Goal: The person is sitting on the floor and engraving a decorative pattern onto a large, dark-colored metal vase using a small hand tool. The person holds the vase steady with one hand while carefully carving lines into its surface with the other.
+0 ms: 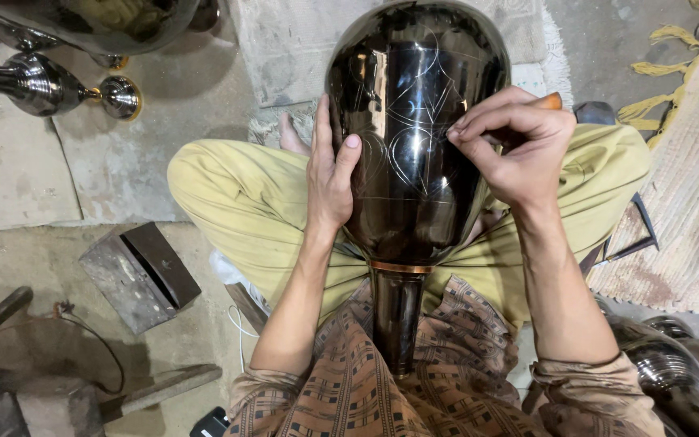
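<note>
- While the dark engraved vase (414,129) rests upright across the lap, the left hand (329,174) lies flat against its side, grip open.
- The right hand (519,150) pinches a wooden-handled tool (550,102) against the surface, grip closed.

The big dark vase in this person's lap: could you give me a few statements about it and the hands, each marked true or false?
1. The left hand lies flat against the vase. True.
2. The right hand is empty. False: it pinches a tool with an orange handle.
3. Thin lines are scratched into the vase. True.
4. The vase stands on a table. False: it rests between the person's legs.
5. The metal block sits on the floor. True.
</note>
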